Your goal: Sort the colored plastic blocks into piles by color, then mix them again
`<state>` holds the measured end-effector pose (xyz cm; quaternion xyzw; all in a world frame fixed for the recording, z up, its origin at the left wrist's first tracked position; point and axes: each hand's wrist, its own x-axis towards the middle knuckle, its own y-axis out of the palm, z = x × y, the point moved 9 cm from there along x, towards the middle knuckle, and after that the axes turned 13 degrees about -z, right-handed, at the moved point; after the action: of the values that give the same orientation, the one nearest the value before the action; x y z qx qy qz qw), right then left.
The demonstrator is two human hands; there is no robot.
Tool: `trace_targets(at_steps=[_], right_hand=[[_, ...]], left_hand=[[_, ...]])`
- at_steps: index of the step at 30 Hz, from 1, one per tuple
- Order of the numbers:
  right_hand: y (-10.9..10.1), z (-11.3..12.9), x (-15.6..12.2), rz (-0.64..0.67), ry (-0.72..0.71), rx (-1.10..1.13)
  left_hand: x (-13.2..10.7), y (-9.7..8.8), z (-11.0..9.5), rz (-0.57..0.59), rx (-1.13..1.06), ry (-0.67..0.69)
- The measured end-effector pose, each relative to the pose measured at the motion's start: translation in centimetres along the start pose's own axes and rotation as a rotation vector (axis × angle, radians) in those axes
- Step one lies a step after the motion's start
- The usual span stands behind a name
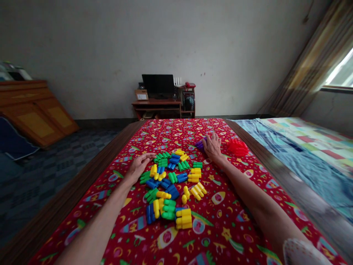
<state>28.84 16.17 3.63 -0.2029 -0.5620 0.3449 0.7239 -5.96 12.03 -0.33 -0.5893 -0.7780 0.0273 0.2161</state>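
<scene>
A pile of yellow, green and blue plastic blocks [171,187] lies on a red patterned sheet [220,228]. My left hand [138,165] rests at the pile's left edge, fingers loosely curved and apart, holding nothing, just beside green blocks [162,159]. My right hand [212,146] reaches farther out, fingers lying flat over purple blocks [200,144]. A separate heap of red blocks [237,147] sits just right of that hand.
The sheet covers a bed with a wooden frame edge [82,176] on the left. A second bed with a blue patterned cover [298,154] lies to the right. A desk with a monitor [158,86] stands at the far wall; a wooden cabinet [35,110] at the left.
</scene>
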Motion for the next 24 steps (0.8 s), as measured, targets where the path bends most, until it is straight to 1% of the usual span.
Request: trace_targets(at_steps=[1,2,4,5,7,8,9,10,12,14,17,20,22,24], right_hand=[[-0.7,1.1,-0.1,0.0,-0.052,0.032],[-1.1,2.5,-0.3,0.027,-0.124,0.085],[-1.2,6.2,-1.4,0.15,-0.295,0.237],[-1.2,8.1,-2.2,0.217,-0.377,0.314],[-0.9,11.7,-3.8,0.312,-0.526,0.42],[-0.7,13.3,-4.6,0.343,-0.598,0.443],[-0.3,14.7,-5.5,0.373,-0.667,0.442],[0.2,15.9,-6.3,0.403,-0.724,0.422],[1.1,17.1,-7.4,0.44,-0.785,0.349],[1.4,17.0,-7.9,0.425,-0.781,0.289],[0.2,15.0,-8.0,0.38,-0.71,0.289],[-2.5,11.6,-7.7,0.322,-0.616,0.413],[-4.4,8.8,-7.2,0.275,-0.517,0.494],[-5.8,5.1,-6.6,0.223,-0.355,0.495]], left_hand=[[0.0,0.1,0.2,0.006,-0.01,-0.005],[0.1,0.2,0.4,0.017,-0.019,-0.01],[0.2,0.5,0.6,0.034,-0.018,0.001],[0.3,0.5,0.6,0.025,0.003,0.028],[0.4,0.3,-0.2,-0.042,0.091,0.136],[0.4,0.3,-0.7,-0.08,0.148,0.202],[0.2,0.4,-1.2,-0.089,0.202,0.261],[0.1,1.0,-1.5,-0.056,0.248,0.301],[-0.4,2.5,-1.5,0.091,0.304,0.324],[-0.8,3.5,-1.3,0.209,0.319,0.318],[-1.1,4.0,-1.7,0.259,0.306,0.336],[-1.8,5.3,-3.1,0.322,0.291,0.395],[-2.3,6.1,-4.6,0.291,0.29,0.463],[-3.2,7.1,-6.1,0.256,0.295,0.542]])
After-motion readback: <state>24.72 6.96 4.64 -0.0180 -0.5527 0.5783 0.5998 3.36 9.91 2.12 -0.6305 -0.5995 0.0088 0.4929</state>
